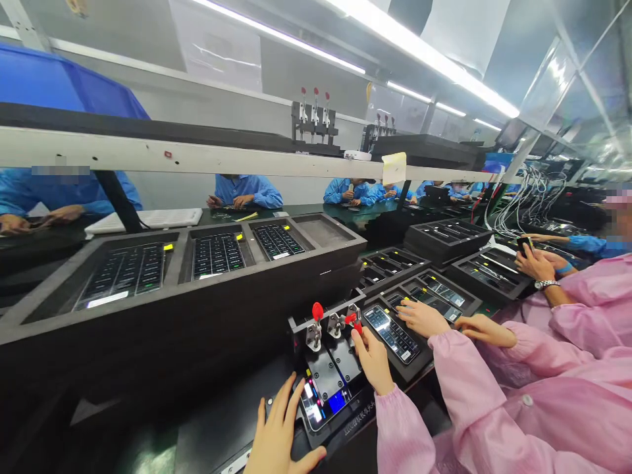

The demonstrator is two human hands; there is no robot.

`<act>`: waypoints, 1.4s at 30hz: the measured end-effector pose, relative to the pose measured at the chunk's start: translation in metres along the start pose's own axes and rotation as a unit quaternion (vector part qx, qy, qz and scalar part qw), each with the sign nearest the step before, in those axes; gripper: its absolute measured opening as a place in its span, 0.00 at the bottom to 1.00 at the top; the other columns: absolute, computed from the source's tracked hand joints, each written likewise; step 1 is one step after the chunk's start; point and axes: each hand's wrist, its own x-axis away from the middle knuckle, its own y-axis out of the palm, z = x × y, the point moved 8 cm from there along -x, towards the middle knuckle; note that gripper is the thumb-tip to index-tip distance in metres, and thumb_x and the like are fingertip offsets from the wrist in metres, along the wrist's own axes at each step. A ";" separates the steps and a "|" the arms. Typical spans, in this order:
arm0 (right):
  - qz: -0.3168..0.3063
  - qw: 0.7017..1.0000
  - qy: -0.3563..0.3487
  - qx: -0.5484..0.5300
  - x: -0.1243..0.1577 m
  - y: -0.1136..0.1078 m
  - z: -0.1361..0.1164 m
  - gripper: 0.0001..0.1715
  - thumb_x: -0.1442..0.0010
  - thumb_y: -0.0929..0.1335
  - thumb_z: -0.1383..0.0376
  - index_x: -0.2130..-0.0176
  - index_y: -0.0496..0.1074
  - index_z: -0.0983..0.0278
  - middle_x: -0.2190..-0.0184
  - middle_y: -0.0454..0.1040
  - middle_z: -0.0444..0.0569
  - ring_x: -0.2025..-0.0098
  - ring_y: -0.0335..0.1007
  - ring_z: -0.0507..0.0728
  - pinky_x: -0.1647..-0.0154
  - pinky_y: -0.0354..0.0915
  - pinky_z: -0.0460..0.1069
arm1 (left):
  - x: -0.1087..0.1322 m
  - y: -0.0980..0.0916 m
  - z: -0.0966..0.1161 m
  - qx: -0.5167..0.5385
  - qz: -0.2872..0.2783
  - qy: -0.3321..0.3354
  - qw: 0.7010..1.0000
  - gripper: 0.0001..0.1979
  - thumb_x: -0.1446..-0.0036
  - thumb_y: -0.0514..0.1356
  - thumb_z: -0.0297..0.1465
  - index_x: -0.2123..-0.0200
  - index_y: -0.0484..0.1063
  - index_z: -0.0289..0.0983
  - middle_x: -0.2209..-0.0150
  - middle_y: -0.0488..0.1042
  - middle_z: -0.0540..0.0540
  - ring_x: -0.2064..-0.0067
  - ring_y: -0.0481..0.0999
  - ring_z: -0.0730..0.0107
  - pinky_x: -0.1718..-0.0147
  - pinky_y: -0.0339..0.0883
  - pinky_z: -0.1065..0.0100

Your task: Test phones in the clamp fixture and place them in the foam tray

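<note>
My left hand (279,424) lies with its fingers spread at the left side of a black clamping jig (363,408), beside a phone (316,421) with a lit screen. The phone sits in the jig, partly covered by a dark metal pressure plate (326,378). At the jig's right side, my right hand (374,361) has its fingers closed around the red handle of a toggle clamp (354,320). Another toggle clamp (316,319) stands to its left, with its red tip pointing up.
A co-worker's hand (423,318) reaches over a foam tray holding phones, including a lit phone (392,334). Large foam trays (276,266) with phones are stacked at the left. A shelf (237,150) crosses above; people in blue sit beyond it. Cables (530,191) hang at right.
</note>
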 end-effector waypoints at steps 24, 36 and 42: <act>-0.008 0.999 -0.036 0.004 -0.076 -0.080 0.052 0.16 0.38 0.62 0.56 0.59 0.68 0.65 0.62 0.70 0.48 0.63 0.68 0.51 0.61 0.67 0.50 | 0.001 -0.003 -0.001 0.027 -0.020 -0.004 0.999 0.45 0.54 0.62 0.39 0.37 0.39 0.45 0.36 0.48 0.39 0.37 0.52 0.50 0.43 0.39 0.38; 0.021 1.000 0.001 -0.013 0.005 0.013 -0.005 0.23 0.38 0.58 0.50 0.75 0.63 0.62 0.81 0.64 0.41 0.79 0.61 0.50 0.75 0.58 0.45 | 0.002 -0.001 -0.001 0.037 -0.038 -0.001 0.999 0.45 0.52 0.60 0.41 0.36 0.36 0.46 0.35 0.46 0.40 0.37 0.49 0.51 0.43 0.37 0.39; 0.018 0.999 0.009 -0.031 0.015 0.038 -0.008 0.19 0.38 0.57 0.50 0.68 0.63 0.62 0.82 0.63 0.38 0.79 0.60 0.50 0.75 0.55 0.45 | 0.001 -0.001 -0.001 0.050 -0.055 -0.006 0.997 0.46 0.53 0.61 0.39 0.37 0.36 0.46 0.35 0.44 0.41 0.36 0.48 0.53 0.42 0.35 0.39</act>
